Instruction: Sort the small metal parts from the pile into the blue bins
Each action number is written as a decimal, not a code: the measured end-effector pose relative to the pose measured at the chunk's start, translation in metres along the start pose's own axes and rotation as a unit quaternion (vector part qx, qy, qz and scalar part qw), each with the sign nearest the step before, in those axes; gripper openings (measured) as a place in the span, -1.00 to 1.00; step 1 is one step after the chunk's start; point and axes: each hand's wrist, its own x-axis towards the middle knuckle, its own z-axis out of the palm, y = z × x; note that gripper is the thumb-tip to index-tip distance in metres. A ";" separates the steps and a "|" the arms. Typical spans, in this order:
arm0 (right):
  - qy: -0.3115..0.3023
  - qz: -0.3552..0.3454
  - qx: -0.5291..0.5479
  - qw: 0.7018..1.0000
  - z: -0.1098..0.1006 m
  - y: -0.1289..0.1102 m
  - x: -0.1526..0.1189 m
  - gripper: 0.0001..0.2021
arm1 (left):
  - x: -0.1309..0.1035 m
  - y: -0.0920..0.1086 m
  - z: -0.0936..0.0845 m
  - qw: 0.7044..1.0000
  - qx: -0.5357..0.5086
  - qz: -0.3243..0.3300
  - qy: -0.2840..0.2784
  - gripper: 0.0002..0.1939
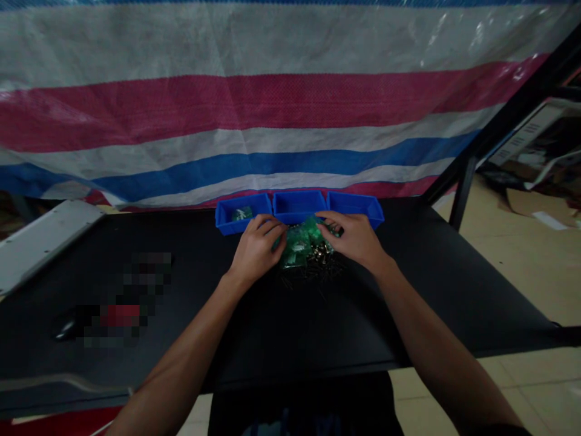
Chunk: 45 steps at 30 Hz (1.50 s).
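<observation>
Green plastic packets (297, 247) lie over a pile of small metal screws (320, 257) on the black table (281, 327). My left hand (261, 245) is at the left side of the packets, its fingers curled and closed on their edge. From the right, my right hand (351, 236) pinches the packets' upper right part between thumb and forefinger. Just behind are three blue bins: the left bin (227, 225) holds a small clear-green packet (242, 213), the middle bin (297, 206) shows a bare floor, and the right bin (370, 211) is partly hidden by my right hand.
A striped plastic sheet (281, 103) hangs behind the table. A white panel (45, 239) lies at the left edge. A dark mouse-like object (64, 327) and a pixelated patch are at the left. A black metal frame (463, 194) stands at the right.
</observation>
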 end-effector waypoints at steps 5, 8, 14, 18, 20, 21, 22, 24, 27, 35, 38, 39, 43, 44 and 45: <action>0.049 0.075 0.093 0.992 0.005 -0.002 0.004 -0.79 | -0.001 0.001 0.001 0.999 -0.034 -0.019 -0.006 -0.78; 0.093 0.106 0.129 0.981 0.006 -0.002 0.006 -0.82 | -0.001 0.003 0.003 0.998 -0.054 -0.021 -0.009 -0.79; 0.173 0.134 0.238 0.946 0.006 -0.007 0.007 -0.80 | 0.002 0.011 0.003 0.984 -0.144 -0.094 0.038 -0.75; 0.084 0.154 0.360 0.916 0.010 -0.014 0.006 -0.77 | 0.004 0.016 0.005 0.929 -0.319 -0.180 0.048 -0.68; 0.047 0.158 0.408 0.898 0.013 -0.017 0.006 -0.77 | 0.005 0.016 0.007 0.901 -0.382 -0.200 0.048 -0.73; 0.033 0.158 0.429 0.889 0.014 -0.018 0.005 -0.77 | 0.005 0.016 0.007 0.893 -0.398 -0.205 0.048 -0.77; 0.023 0.158 0.447 0.880 0.014 -0.019 0.005 -0.77 | 0.005 0.016 0.008 0.888 -0.408 -0.209 0.049 -0.81; 0.010 0.159 0.469 0.869 0.015 -0.020 0.005 -0.76 | 0.005 0.015 0.008 0.880 -0.419 -0.216 0.053 -0.85; -0.003 0.163 0.475 0.865 0.015 -0.021 0.004 -0.74 | 0.005 0.013 0.009 0.874 -0.428 -0.221 0.059 -0.87; 0.022 0.108 0.349 0.931 0.013 -0.020 0.004 -0.73 | 0.005 0.007 0.002 0.922 -0.299 -0.193 0.153 -0.85; 0.059 0.058 0.198 0.977 0.011 -0.016 0.003 -0.76 | 0.004 -0.006 -0.009 0.962 -0.115 -0.162 0.185 -0.91; 0.062 0.041 0.145 0.987 0.010 -0.015 0.002 -0.75 | 0.003 -0.011 -0.013 0.967 -0.059 -0.156 0.195 -0.91; 0.027 0.019 -0.019 0.999 0.006 -0.013 -0.001 -0.67 | -0.003 -0.031 -0.018 0.967 0.096 -0.183 0.146 -0.81; 0.014 0.024 -0.043 0.999 0.006 -0.014 -0.002 -0.64 | -0.004 -0.034 -0.018 0.966 0.120 -0.198 0.115 -0.77; 0.001 0.028 -0.061 0.998 0.006 -0.014 -0.003 -0.63 | -0.006 -0.036 -0.017 0.964 0.138 -0.210 0.082 -0.73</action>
